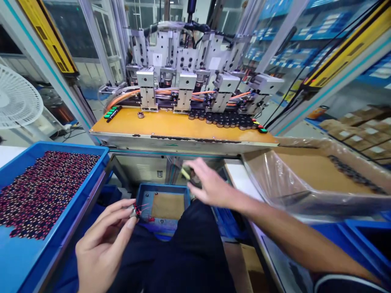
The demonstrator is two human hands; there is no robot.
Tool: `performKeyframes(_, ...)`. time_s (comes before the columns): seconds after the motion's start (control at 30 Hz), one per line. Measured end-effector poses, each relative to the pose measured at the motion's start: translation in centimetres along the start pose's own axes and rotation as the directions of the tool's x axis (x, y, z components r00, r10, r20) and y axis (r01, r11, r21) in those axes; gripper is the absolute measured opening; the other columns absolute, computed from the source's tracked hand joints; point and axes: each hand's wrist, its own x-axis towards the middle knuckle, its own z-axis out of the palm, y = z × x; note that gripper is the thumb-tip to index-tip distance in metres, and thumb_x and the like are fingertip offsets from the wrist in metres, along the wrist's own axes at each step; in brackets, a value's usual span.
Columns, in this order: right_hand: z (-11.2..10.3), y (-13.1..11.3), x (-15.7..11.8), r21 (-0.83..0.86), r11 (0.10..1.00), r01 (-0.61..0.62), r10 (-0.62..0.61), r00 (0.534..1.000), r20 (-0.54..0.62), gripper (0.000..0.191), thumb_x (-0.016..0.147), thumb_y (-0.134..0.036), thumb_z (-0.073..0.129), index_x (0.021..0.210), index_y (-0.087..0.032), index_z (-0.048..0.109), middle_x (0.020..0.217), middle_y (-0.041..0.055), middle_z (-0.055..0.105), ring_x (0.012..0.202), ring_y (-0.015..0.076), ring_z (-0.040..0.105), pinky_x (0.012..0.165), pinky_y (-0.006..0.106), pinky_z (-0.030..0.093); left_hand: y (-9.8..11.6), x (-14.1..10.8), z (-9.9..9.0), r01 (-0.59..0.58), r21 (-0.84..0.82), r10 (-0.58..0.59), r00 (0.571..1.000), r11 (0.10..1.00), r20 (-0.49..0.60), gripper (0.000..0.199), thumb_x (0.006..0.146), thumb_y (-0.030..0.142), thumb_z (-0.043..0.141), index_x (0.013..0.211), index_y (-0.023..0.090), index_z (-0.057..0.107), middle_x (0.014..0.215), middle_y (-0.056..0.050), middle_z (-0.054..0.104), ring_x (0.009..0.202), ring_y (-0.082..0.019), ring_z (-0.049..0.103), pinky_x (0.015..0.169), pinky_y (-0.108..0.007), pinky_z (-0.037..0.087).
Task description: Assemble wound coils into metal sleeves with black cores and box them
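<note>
Left hand (pixel 102 242) pinching wired part (pixel 133 212) between thumb and fingers; right hand (pixel 207 184), blurred, gripping yellowish item (pixel 185 173). Slackening pinch could be dropping part toward blue tray (pixel 163 186) below; jutting wires (pixel 143 206) could be snagging.

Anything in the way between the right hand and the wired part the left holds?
Nothing visible stands between the right hand, which grips a blurred yellow-green object, and the wired part pinched in the left hand.

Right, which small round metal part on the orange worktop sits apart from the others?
The short silvery cylinder standing alone toward the left end of the orange worktop; the other short, dark-topped cylinders crowd together toward the right.
</note>
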Motion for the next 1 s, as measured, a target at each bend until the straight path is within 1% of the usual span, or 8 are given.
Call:
performKeyframes(0.1, 2.6, -3.2, -5.4, 0.414, 0.907, -0.074, 0.025, 0.992, 0.123, 0.03, 0.086, -0.022, 0.06, 0.115, -0.018, 0.053, 0.091, 0.0035, 0.055, 0.075, 0.0138, 0.055, 0.069, 0.028, 0.051, -0.3, -0.1, 0.3, 0.011, 0.007, -0.011, 1.0, 1.0, 0.016, 0.02, 0.087, 0.011, 0.071, 0.1, 0.026, 0.075, 0.113, -0.004, 0.074, 0.109, -0.017, 0.071, 0.083, -0.021, 0.063)
performKeyframes(0.17, 3.9, -5.0, -7.7, 0.633, 0.766, -0.112, 0.004, 0.985, 0.17, 0.046, 0.087, -0.021, 0.061, 0.132, -0.019, 0.048, 0.094, 0.0038, 0.059, 0.074, 0.0121, 0.059, 0.07, 0.026, 0.053, -0.3, -0.1, 0.4, 0.018, 0.015, -0.019, 1.0, 1.0, 0.021, 0.019, 0.087, 0.012, 0.071, 0.099, 0.025, 0.075, 0.113, -0.004, 0.074, 0.11, -0.017, 0.07, 0.084, -0.02, 0.062)
performKeyframes(0.27, 5.2, -6.7, -8.8, 0.807, 0.588, -0.052, -0.06, 0.992, 0.107, 0.074, 0.085, -0.015, 0.062, 0.152, -0.021, 0.031, 0.112, 0.0102, 0.063, 0.093, 0.0158, 0.066, 0.085, 0.033, 0.057, -0.1, -0.1, 0.6, 0.033, 0.016, -0.033, 0.999, 0.999, 0.019, 0.019, 0.087, 0.011, 0.07, 0.099, 0.026, 0.075, 0.114, -0.003, 0.074, 0.11, -0.017, 0.07, 0.084, -0.02, 0.062)
performKeyframes(0.33, 5.6, -7.3, -8.6, 0.851, 0.525, -0.019, -0.094, 0.992, 0.08, 0.077, 0.082, -0.013, 0.061, 0.153, -0.022, 0.034, 0.12, 0.0126, 0.062, 0.106, 0.0194, 0.065, 0.095, 0.037, 0.054, 0.1, -0.2, 0.7, 0.04, 0.019, -0.04, 0.999, 0.999, 0.015, 0.019, 0.087, 0.011, 0.07, 0.098, 0.026, 0.075, 0.114, -0.002, 0.074, 0.11, -0.016, 0.07, 0.087, -0.02, 0.061)
performKeyframes(0.43, 6.0, -7.7, -7.6, 0.887, 0.461, -0.031, -0.12, 0.988, 0.097, 0.076, 0.078, -0.01, 0.059, 0.151, -0.019, 0.039, 0.119, 0.0132, 0.062, 0.108, 0.0205, 0.065, 0.096, 0.038, 0.054, 0.3, -0.3, 0.7, 0.03, 0.036, -0.031, 0.999, 0.999, 0.015, 0.019, 0.087, 0.01, 0.07, 0.098, 0.026, 0.075, 0.113, -0.002, 0.074, 0.109, -0.015, 0.07, 0.086, -0.019, 0.06)
performKeyframes(0.7, 6.6, -8.1, -6.2, 0.842, 0.524, 0.129, -0.205, 0.978, -0.022, 0.078, 0.078, -0.013, 0.06, 0.153, -0.017, 0.038, 0.108, 0.0121, 0.069, 0.098, 0.0206, 0.065, 0.093, 0.041, 0.054, 0.7, -0.8, 0.2, 0.015, 0.086, -0.018, 0.999, 0.996, 0.032, 0.021, 0.087, 0.01, 0.071, 0.099, 0.027, 0.074, 0.114, -0.002, 0.074, 0.11, -0.015, 0.07, 0.085, -0.019, 0.06)
performKeyframes(0.83, 6.9, -7.9, -6.2, 0.887, 0.454, 0.081, -0.195, 0.981, 0.01, 0.073, 0.079, -0.015, 0.059, 0.15, -0.017, 0.041, 0.107, 0.011, 0.065, 0.091, 0.0173, 0.064, 0.084, 0.035, 0.057, 0.6, -0.9, 0.3, 0.013, 0.072, -0.017, 0.999, 0.997, 0.045, 0.021, 0.086, 0.009, 0.071, 0.099, 0.026, 0.074, 0.115, -0.003, 0.073, 0.109, -0.017, 0.07, 0.084, -0.021, 0.061)
performKeyframes(1.0, 6.5, -8.2, -6.0, 0.9, 0.435, -0.025, -0.149, 0.984, 0.1, 0.054, 0.073, -0.015, 0.058, 0.127, -0.015, 0.057, 0.097, 0.0067, 0.061, 0.077, 0.0128, 0.061, 0.069, 0.026, 0.055, 0.6, -0.7, 0.4, 0.0, 0.057, -0.004, 0.998, 0.998, 0.056, 0.022, 0.086, 0.008, 0.071, 0.099, 0.025, 0.074, 0.114, -0.003, 0.074, 0.108, -0.017, 0.071, 0.083, -0.02, 0.061)
